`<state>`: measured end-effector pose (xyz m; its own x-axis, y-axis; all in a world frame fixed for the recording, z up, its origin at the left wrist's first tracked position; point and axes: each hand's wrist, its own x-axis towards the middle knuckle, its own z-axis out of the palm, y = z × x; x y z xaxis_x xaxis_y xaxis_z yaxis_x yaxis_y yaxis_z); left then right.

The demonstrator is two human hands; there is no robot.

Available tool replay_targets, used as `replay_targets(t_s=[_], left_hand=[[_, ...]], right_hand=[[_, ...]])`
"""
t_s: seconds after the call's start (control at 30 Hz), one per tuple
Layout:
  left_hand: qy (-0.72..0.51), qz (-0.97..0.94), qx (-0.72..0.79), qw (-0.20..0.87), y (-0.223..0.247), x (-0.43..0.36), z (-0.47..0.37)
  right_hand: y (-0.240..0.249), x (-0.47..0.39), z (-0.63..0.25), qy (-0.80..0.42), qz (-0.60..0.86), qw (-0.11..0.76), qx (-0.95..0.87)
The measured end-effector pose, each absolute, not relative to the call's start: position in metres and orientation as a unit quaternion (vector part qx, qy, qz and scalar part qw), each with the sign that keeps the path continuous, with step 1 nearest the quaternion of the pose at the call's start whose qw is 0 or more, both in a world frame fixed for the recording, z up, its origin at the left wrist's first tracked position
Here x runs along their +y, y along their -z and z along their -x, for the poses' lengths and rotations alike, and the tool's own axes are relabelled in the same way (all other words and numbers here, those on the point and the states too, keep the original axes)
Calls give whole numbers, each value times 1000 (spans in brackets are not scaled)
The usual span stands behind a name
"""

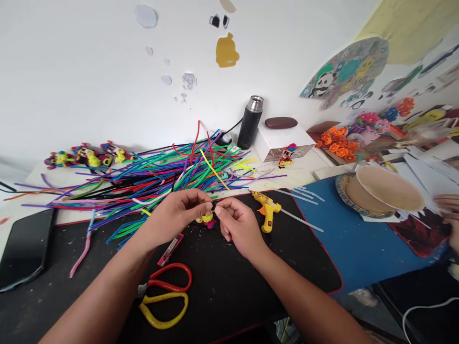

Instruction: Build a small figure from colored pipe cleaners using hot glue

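The small figure (pixel 207 220) shows only in part, a bright yellow, fuzzy-looking body with a magenta patch at its lower end; its upper end is covered by fingers. It is above the black mat (pixel 251 291), midway between the table's front and back edges. The left hand (pixel 175 215) and the right hand (pixel 239 225) meet at its upper end, both nearly closed, thumbs pressed to fingers, pinching it there; exactly where each grips is hidden.

The table (pixel 304 173) is white, its back edge against a white wall (pixel 89 57) with peeling stickers. A wide heap of coloured stems (pixel 168 172) covers its back left part, and three finished-looking figures (pixel 89 155) lie towards the back left corner. A similar standing figure (pixel 287 156) is in front of a white box (pixel 267 138), beside a dark flask (pixel 250 122) at the back edge. Nearer the front edge lie scissors (pixel 170 277) with one red and one yellow handle. A yellow glue gun (pixel 266 210) rests by the mat's back right corner; beyond, a blue mat (pixel 344 239) carries a beige bowl (pixel 387 191). Another person's hand (pixel 450 205) shows farther right.
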<state>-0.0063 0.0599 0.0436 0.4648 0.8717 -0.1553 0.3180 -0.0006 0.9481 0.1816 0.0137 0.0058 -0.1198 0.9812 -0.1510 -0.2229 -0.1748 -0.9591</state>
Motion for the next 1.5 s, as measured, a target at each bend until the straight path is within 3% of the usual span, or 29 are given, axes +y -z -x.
replay_targets(t_s=[0.53, 0.87, 1.5], left_hand=[[-206, -704, 446, 512, -39, 60, 11], [-210, -657, 439, 576, -41, 61, 8], [-215, -651, 453, 570, -46, 60, 6]], right_hand=[[-2, 14, -186, -627, 454, 469, -424], [-5, 13, -184, -649, 439, 467, -409], [-3, 10, -184, -649, 440, 479, -394]])
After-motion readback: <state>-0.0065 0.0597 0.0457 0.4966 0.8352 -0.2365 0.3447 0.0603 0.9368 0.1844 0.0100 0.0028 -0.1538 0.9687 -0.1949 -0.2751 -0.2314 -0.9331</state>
